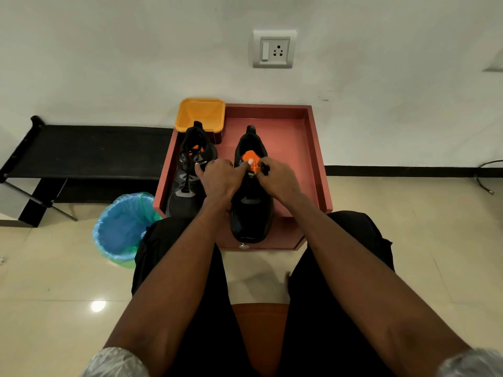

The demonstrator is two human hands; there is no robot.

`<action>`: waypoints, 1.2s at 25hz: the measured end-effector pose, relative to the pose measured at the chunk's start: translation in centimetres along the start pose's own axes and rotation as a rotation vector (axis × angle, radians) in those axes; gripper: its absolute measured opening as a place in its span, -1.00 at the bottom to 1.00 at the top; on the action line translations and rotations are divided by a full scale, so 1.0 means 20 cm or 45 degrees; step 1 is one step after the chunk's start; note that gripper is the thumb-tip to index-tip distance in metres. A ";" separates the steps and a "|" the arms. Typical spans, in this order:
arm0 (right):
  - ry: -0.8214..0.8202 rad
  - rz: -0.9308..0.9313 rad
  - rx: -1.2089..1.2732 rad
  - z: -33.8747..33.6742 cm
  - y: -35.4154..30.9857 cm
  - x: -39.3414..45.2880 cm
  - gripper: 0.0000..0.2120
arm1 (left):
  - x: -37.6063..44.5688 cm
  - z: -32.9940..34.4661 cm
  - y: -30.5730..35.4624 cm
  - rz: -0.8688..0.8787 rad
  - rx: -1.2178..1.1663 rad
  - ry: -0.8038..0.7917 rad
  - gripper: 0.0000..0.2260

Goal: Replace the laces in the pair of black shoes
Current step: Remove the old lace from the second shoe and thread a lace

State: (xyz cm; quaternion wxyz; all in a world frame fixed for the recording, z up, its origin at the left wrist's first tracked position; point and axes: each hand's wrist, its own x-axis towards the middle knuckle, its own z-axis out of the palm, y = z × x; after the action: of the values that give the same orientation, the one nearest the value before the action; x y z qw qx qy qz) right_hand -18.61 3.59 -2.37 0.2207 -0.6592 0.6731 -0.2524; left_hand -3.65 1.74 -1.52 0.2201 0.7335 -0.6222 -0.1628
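1. The right shoe (251, 208) of the black pair is stood on the red tray surface (294, 137), toe toward the person, with both hands met over its tongue area.
2. The right hand (277, 180) is held over the shoe's upper eyelets with its fingers curled; a dark bit of lace (265, 168) is pinched between thumb and fingertips.
3. The left hand (220, 179) is laid against the shoe's left side, knuckles up. Its index finger is stretched out onto the orange insole tag (249, 157), the other fingers are curled, and the thumb is stuck out to the left. Whether anything is gripped in it cannot be told.
4. Both forearms are extended forward from the lower corners of the view and are angled inward, so that the wrists are brought near each other above the shoe.
5. The left shoe (190, 172), black with grey panels, is stood just beside the first on the same tray, and black laces are seen threaded up its front.
6. A yellow tub (201, 112) is set at the tray's far left corner, just behind the left shoe's heel.
7. A bin lined with a blue and green bag (122, 227) is stood on the tiled floor to the left of the tray, near the person's knee.
8. A black rack (89, 148) is placed against the wall further left, and a wall socket (274, 49) is mounted above the tray.
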 end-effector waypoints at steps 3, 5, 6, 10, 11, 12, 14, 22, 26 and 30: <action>-0.001 -0.006 0.053 -0.01 0.00 0.01 -0.80 | 0.00 -0.01 0.02 0.043 -0.008 -0.168 -0.52; 0.007 0.030 0.106 -0.01 0.00 0.01 -0.86 | 0.02 -0.03 0.00 0.028 -0.186 -0.215 -0.61; 0.021 0.081 0.161 -0.02 0.00 0.02 -0.88 | 0.05 -0.03 -0.02 -0.018 -0.303 -0.260 -0.61; 0.070 0.220 0.381 -0.06 0.00 0.03 -0.83 | 0.07 -0.05 -0.05 -0.185 -0.593 -0.372 -0.52; 0.053 0.211 0.359 -0.06 0.00 0.03 -0.83 | 0.07 -0.04 -0.06 -0.181 -0.608 -0.390 -0.52; 0.025 0.183 0.318 -0.06 0.00 0.03 -0.81 | 0.07 -0.03 -0.07 -0.177 -0.615 -0.399 -0.55; -0.012 0.089 0.229 -0.03 -0.01 0.02 -0.74 | 0.05 -0.03 -0.07 -0.199 -0.653 -0.392 -0.64; -0.197 -0.162 -0.251 0.04 -0.07 -0.03 -0.69 | -0.01 -0.04 -0.06 -0.108 -0.593 -0.380 -0.53; -0.015 -0.298 -0.186 0.07 -0.05 -0.05 -0.81 | -0.01 -0.06 -0.05 -0.068 -0.497 -0.401 -0.52; 0.200 0.099 0.185 0.05 -0.07 -0.05 -0.88 | 0.01 -0.06 -0.04 -0.045 -0.435 -0.408 -0.53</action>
State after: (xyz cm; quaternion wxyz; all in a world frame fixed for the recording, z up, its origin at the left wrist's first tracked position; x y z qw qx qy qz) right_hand -16.85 4.61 -2.21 0.2240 -0.5931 0.6932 -0.3428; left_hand -2.30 1.85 -1.03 0.2366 0.6611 -0.5996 -0.3840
